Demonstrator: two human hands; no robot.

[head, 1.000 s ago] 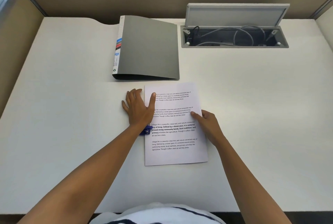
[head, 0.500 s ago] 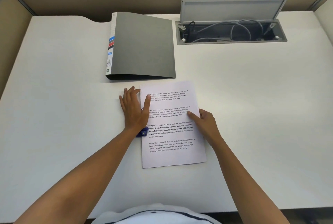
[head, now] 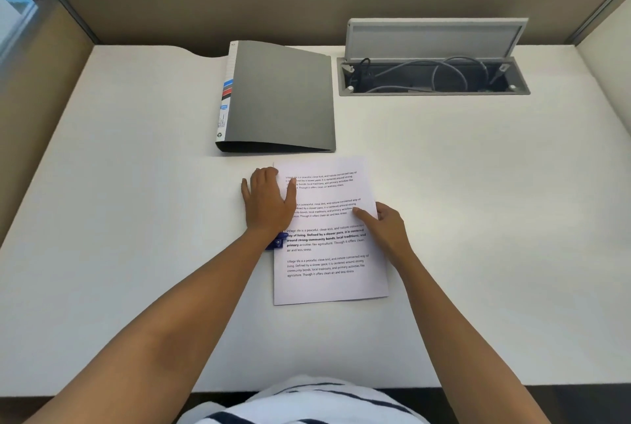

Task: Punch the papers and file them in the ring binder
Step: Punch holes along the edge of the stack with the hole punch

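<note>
Pressing left hand (head: 268,201) on punch (head: 277,242), papers (head: 327,253) beside

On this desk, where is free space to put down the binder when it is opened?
The desk is bare right of the papers, below the cable box. It is bare too left of the left hand and binder. The middle is crowded: both hands, papers and blue punch.

Under my left hand (head: 268,200) sits glossy blue plastic — the punch (head: 277,241) — biting smooth white printed paper (head: 327,273). At twelve o'clock the binder (head: 283,95) wears a matt grey plastic cover. The desk (head: 136,218) looks matt white and faintly grained — the cable tray (head: 433,90) at one o'clock, dull grey metal or plastic.
</note>
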